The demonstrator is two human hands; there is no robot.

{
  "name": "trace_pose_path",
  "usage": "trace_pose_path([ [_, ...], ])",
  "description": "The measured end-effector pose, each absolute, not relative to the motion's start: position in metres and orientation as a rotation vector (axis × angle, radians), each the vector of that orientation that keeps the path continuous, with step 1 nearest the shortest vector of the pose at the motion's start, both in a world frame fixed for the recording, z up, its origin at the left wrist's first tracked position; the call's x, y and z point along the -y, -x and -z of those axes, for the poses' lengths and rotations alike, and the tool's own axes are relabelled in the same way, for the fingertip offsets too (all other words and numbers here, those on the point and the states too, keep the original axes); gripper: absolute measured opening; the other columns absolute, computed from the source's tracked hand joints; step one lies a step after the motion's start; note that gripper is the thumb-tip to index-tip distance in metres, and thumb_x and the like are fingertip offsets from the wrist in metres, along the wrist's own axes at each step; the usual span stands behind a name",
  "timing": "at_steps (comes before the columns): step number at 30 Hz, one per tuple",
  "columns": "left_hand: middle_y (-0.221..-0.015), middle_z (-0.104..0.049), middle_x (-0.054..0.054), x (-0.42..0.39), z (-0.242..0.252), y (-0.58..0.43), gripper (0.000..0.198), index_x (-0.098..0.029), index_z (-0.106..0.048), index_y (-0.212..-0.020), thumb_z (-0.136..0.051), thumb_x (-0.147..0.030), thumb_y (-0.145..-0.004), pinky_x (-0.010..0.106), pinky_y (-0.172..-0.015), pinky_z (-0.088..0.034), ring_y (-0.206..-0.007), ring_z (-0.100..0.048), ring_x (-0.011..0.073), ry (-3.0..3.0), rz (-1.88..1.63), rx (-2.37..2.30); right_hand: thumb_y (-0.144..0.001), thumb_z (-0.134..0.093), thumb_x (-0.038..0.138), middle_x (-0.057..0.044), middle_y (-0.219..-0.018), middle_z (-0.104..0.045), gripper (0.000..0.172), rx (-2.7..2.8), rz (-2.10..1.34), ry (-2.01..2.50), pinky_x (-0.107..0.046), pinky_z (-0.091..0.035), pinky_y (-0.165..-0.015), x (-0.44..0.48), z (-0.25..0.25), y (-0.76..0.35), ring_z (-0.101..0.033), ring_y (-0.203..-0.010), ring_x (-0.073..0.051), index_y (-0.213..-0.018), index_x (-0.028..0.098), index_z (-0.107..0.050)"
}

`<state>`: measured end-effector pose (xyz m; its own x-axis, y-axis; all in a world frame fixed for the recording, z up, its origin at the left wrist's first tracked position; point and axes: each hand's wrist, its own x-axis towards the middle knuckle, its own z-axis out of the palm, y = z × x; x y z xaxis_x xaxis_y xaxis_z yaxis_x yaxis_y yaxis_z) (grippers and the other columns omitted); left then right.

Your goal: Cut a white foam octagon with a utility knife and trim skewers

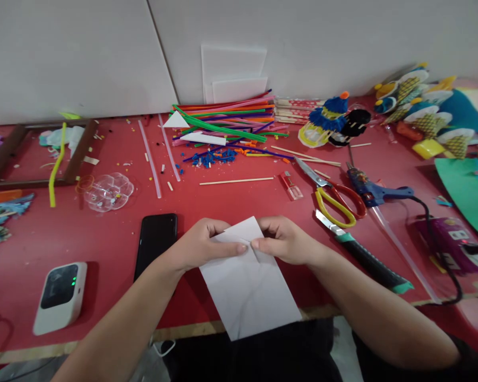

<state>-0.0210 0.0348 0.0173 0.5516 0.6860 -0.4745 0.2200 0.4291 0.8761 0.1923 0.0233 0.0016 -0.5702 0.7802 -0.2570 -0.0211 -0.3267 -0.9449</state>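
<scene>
Both my hands hold a sheet of white paper (255, 289) over the front edge of the red table. My left hand (205, 245) grips its upper left side, thumb flat on top and fingers hidden behind. My right hand (282, 241) pinches the upper right side, its thumb almost meeting the left thumb. Between the thumbs the paper shows a crease or overlapping edge. Its lower corner hangs past the table edge. Just left of my left hand lies a black phone (156, 239).
Scissors (334, 193), a utility knife (362, 254) and a corded glue gun (376, 188) lie to the right. Pipe cleaners (231, 116) are piled at the back, near a wooden stick (236, 181). At left are a white device (60, 297), a clear flower-shaped tray (108, 192) and a brown frame (77, 154).
</scene>
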Motion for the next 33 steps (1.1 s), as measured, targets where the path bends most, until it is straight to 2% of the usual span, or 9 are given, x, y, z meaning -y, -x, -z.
trace_pose_path([
  [4, -0.07, -0.071, 0.003, -0.035, -0.019, 0.021, 0.029, -0.018, -0.074, -0.073, -0.082, -0.045, -0.068, 0.021, -0.052, -0.045, -0.058, -0.062, 0.013, -1.134, -0.359, -0.994, -0.074, -0.076, 0.048, -0.002, -0.075, -0.069, 0.034, 1.366, -1.938, 0.985, -0.026, -0.048, -0.061, -0.023, 0.0, -0.192, -0.062, -0.069, -0.015, -0.084, 0.016, -0.071],
  [9, -0.069, -0.07, 0.001, -0.035, -0.022, 0.02, 0.027, -0.017, -0.074, -0.073, -0.082, -0.043, -0.068, 0.019, -0.051, -0.045, -0.058, -0.062, 0.0117, -1.133, -0.313, -1.009, -0.077, -0.073, 0.037, -0.001, -0.075, -0.069, 0.023, 1.395, -1.913, 0.941, -0.025, -0.048, -0.061, -0.023, 0.001, -0.194, -0.064, -0.069, -0.015, -0.085, 0.016, -0.071],
  [13, -0.069, -0.071, 0.0, -0.034, -0.022, 0.019, 0.026, -0.018, -0.074, -0.074, -0.082, -0.042, -0.068, 0.019, -0.052, -0.045, -0.058, -0.062, 0.0113, -1.124, -0.285, -0.997, -0.077, -0.072, 0.037, -0.001, -0.077, -0.069, 0.022, 1.443, -1.945, 0.922, -0.026, -0.048, -0.061, -0.024, 0.0, -0.195, -0.064, -0.07, -0.015, -0.085, 0.017, -0.071],
  [17, -0.073, -0.073, 0.001, -0.036, -0.02, 0.021, 0.031, -0.02, -0.075, -0.081, -0.085, -0.044, -0.066, 0.02, -0.051, -0.048, -0.058, -0.065, 0.0128, -0.981, -0.482, -1.089, -0.075, -0.075, 0.041, -0.001, -0.079, -0.068, 0.025, 1.368, -1.838, 1.073, -0.026, -0.046, -0.061, -0.028, -0.003, -0.195, -0.063, -0.07, -0.015, -0.08, 0.018, -0.068],
  [21, -0.07, -0.073, 0.0, -0.042, -0.014, 0.022, 0.036, -0.02, -0.074, -0.082, -0.089, -0.045, -0.061, 0.021, -0.049, -0.049, -0.053, -0.063, 0.0126, -0.819, -0.767, -1.18, -0.071, -0.078, 0.044, 0.001, -0.069, -0.064, 0.028, 1.22, -1.838, 1.202, -0.025, -0.042, -0.054, -0.033, -0.007, -0.201, -0.058, -0.059, -0.013, -0.075, 0.019, -0.067],
  [24, -0.076, -0.075, 0.002, -0.044, -0.007, 0.02, 0.039, -0.019, -0.073, -0.084, -0.091, -0.043, -0.06, 0.024, -0.055, -0.053, -0.06, -0.067, 0.0151, -0.75, -0.922, -1.213, -0.066, -0.081, 0.038, -0.001, -0.077, -0.071, 0.03, 1.027, -1.774, 1.203, -0.027, -0.046, -0.057, -0.037, -0.007, -0.205, -0.063, -0.064, -0.015, -0.089, 0.02, -0.072],
  [27, -0.088, -0.077, 0.004, -0.042, -0.004, 0.015, 0.044, -0.021, -0.073, -0.094, -0.088, -0.049, -0.064, 0.03, -0.071, -0.059, -0.078, -0.073, 0.0201, -0.727, -1.128, -1.176, -0.069, -0.076, 0.046, -0.003, -0.09, -0.075, 0.04, 0.749, -1.578, 1.122, -0.033, -0.053, -0.068, -0.039, -0.004, -0.201, -0.069, -0.078, -0.021, -0.103, 0.024, -0.072],
  [30, -0.1, -0.078, 0.005, -0.039, -0.005, 0.012, 0.047, -0.023, -0.073, -0.105, -0.083, -0.054, -0.071, 0.035, -0.088, -0.059, -0.1, -0.072, 0.0239, -0.757, -1.24, -1.083, -0.068, -0.077, 0.052, -0.005, -0.095, -0.077, 0.041, 0.667, -1.548, 1.062, -0.04, -0.056, -0.075, -0.036, 0.0, -0.19, -0.071, -0.087, -0.026, -0.099, 0.024, -0.073],
  [33, -0.102, -0.078, 0.007, -0.037, -0.007, 0.013, 0.052, -0.021, -0.074, -0.108, -0.087, -0.049, -0.067, 0.038, -0.091, -0.059, -0.102, -0.072, 0.0267, -0.738, -1.136, -1.042, -0.06, -0.087, 0.046, -0.006, -0.093, -0.079, 0.038, 0.668, -1.535, 1.153, -0.043, -0.058, -0.078, -0.031, 0.003, -0.183, -0.073, -0.086, -0.027, -0.087, 0.023, -0.075],
])
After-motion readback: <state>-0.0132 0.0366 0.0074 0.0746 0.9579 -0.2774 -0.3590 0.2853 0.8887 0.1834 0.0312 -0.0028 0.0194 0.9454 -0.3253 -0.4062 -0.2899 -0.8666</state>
